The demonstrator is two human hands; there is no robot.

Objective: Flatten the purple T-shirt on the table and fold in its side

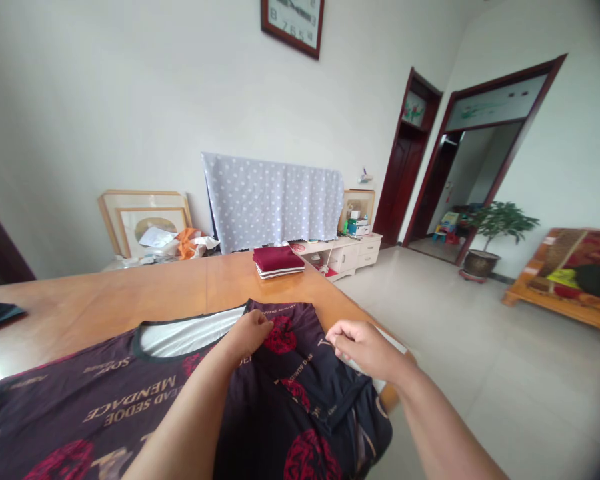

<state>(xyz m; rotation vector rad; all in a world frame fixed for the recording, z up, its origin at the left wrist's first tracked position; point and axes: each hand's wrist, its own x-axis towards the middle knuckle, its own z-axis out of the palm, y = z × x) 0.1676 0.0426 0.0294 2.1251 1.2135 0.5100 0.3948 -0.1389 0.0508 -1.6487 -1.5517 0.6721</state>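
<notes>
A dark printed shirt (145, 393) with gold lettering and red round motifs lies spread over the near part of the table (180, 283). Its round neckline shows a white inside. My left hand (253, 331) is closed in a pinch on the cloth, just right of the neckline near the shoulder. At the sleeve edge on the right, my right hand (363, 347) has its fingers pressed together on the cloth. The sleeve cloth bunches in folds below this hand, at the table's right edge. Fingertips of both hands are partly hidden.
A folded stack of maroon and striped cloth (279, 261) sits toward the table's far edge. Dark fabric (0, 315) lies at the far left. Beyond stand a polka-dot cover (275, 200), a white cabinet (347, 257) and a potted plant (481, 261).
</notes>
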